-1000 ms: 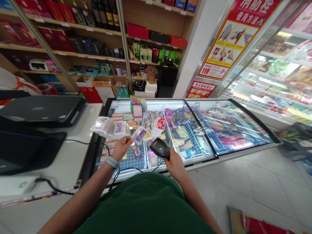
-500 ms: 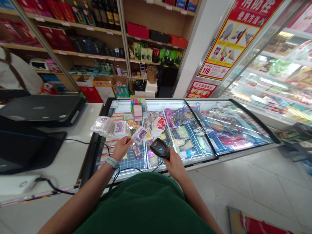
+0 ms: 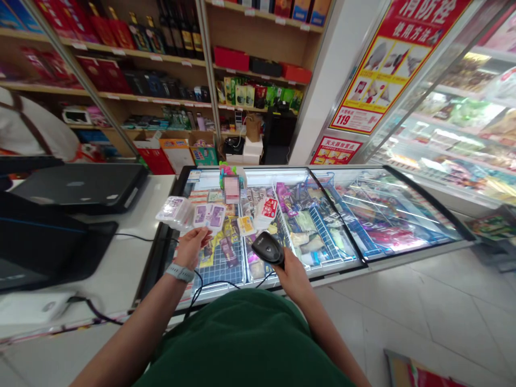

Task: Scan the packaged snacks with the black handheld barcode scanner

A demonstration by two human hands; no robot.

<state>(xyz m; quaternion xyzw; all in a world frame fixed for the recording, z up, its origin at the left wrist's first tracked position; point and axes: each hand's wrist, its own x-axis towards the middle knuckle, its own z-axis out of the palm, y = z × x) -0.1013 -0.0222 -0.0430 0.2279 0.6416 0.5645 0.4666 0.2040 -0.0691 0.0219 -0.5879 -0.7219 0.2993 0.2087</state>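
My right hand (image 3: 292, 269) is wrapped round the handle of a black barcode scanner (image 3: 266, 247), held over the glass freezer lid. My left hand (image 3: 193, 244), with a pale watch on the wrist, pinches the near edge of a small clear pack with a purple label (image 3: 216, 216). Beside it, a similar purple-labelled pack (image 3: 200, 214) partly overlaps. A stack of clear plastic packs (image 3: 175, 209) lies to the left, at the freezer's edge. To the right are a yellow-labelled pack (image 3: 245, 226) and a red-and-white pile of packs (image 3: 267, 208).
Under the packs stretches a glass-topped chest freezer (image 3: 334, 215) full of bagged goods. Black cables (image 3: 217, 279) run along its near side. On the left, a counter (image 3: 143, 215) bears black equipment (image 3: 86, 185). A person in white (image 3: 24, 126) stands behind at far left.
My left hand has moved slightly left and brought the purple-labelled pack from near the scanner to beside the other one. The right hand still holds the scanner; the view has shifted slightly.
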